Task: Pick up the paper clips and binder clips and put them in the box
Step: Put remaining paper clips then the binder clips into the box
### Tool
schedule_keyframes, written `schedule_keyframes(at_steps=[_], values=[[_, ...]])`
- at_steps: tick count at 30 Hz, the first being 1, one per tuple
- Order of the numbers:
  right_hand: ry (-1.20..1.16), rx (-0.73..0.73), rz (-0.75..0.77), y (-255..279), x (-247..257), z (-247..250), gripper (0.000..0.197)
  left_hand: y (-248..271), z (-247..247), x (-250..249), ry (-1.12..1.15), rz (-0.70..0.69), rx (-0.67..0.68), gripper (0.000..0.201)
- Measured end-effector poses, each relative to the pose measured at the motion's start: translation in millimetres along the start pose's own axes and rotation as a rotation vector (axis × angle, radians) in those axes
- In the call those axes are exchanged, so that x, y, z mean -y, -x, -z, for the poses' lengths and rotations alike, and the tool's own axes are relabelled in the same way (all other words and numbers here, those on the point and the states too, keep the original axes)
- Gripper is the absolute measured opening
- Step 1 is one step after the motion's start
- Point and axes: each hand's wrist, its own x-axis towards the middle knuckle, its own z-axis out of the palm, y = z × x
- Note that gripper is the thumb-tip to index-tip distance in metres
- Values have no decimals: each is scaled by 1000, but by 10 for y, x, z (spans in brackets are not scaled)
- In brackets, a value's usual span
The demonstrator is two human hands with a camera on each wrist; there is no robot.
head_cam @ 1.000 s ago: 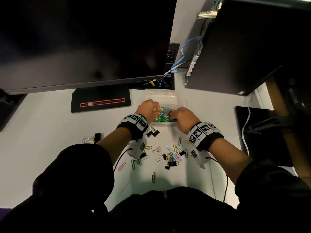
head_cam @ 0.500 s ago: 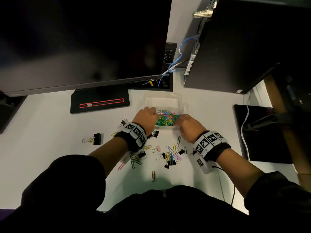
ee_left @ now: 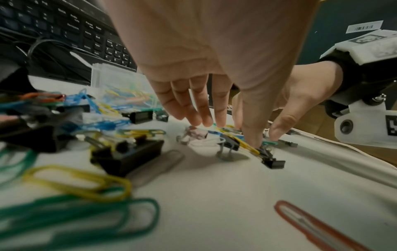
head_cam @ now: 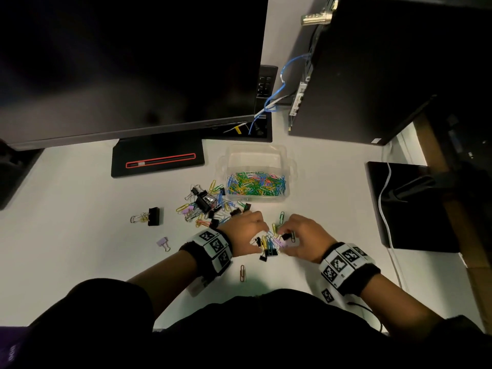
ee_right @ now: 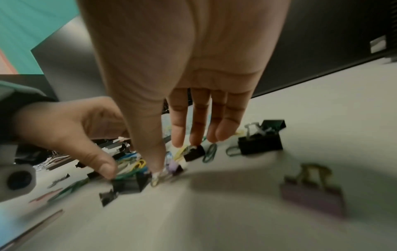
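Note:
A clear plastic box point(head_cam: 255, 151) at mid-table holds a heap of coloured paper clips point(head_cam: 257, 183). In front of it lies a small pile of paper clips and black binder clips point(head_cam: 269, 247). My left hand point(head_cam: 259, 234) and right hand point(head_cam: 284, 235) flank this pile. Seen from the left wrist, my left hand point(ee_left: 227, 134) reaches down with straight fingers, its thumb tip resting on the pile point(ee_left: 231, 146). From the right wrist, my right hand point(ee_right: 178, 152) does the same, with its thumb on the pile point(ee_right: 133, 168). Neither hand has lifted anything.
A larger scatter of clips point(head_cam: 207, 206) lies left of the box. Apart from it lie a black binder clip point(head_cam: 154, 216), a lilac binder clip point(head_cam: 163, 243) and a red paper clip point(head_cam: 242, 272). A monitor stand point(head_cam: 159, 155) and a computer case point(head_cam: 359, 75) stand behind.
Both hands left the box and came back toward me, down onto the small pile. The box's contents now show uncovered.

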Motion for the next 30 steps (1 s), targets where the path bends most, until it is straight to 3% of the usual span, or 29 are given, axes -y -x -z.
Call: schedule_keyframes(at_steps=[4,16,24,30], values=[[-28,-69,-41,-5,53,-93,35,-38,-22,-54,-55,-1,-7,42],[-96,-82,-11,7,52,-117,6,0,-56,-109,-19,71,-14,18],[-303,-260,-158,-159,-95,148,9,-15,-36,-63,64,116,-66,18],[-244,-238,-183,-280,-163,196,16,-70,-77,-92,-30,60,-65,33]])
